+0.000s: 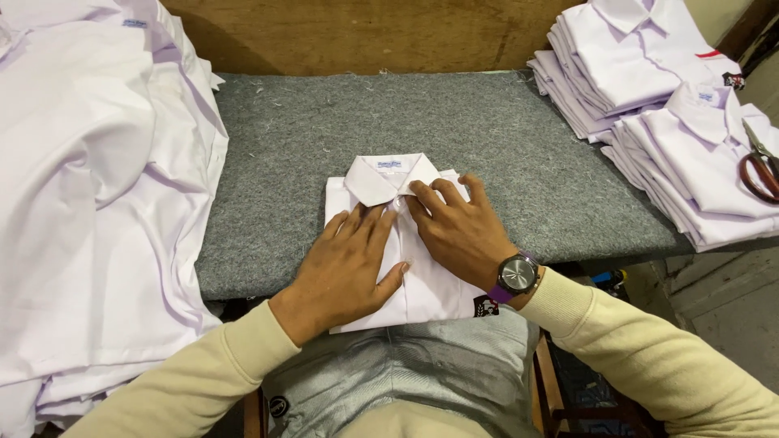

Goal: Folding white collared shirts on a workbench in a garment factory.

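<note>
Both your hands lie flat on the folded white shirt (pixel 422 284), fingers spread; its collar (pixel 389 177) points away, right hand (pixel 458 231) nearer it than left hand (pixel 345 272).

We see a folded shirt (pixel 422 276) of smooth, matt white cloth on a rough grey felt pad (pixel 292 138), before a wooden board (pixel 357 32).

— Where does the folded shirt (pixel 422 284) lie?
— On the felt pad (pixel 503 154), at its near edge, both hands flat on it: left hand (pixel 345 272) beside right hand (pixel 458 227).
— And around it?
— Unfolded shirts (pixel 89 186) heaped left; folded stacks (pixel 649 73) right, scissors (pixel 761 172) on top.
</note>
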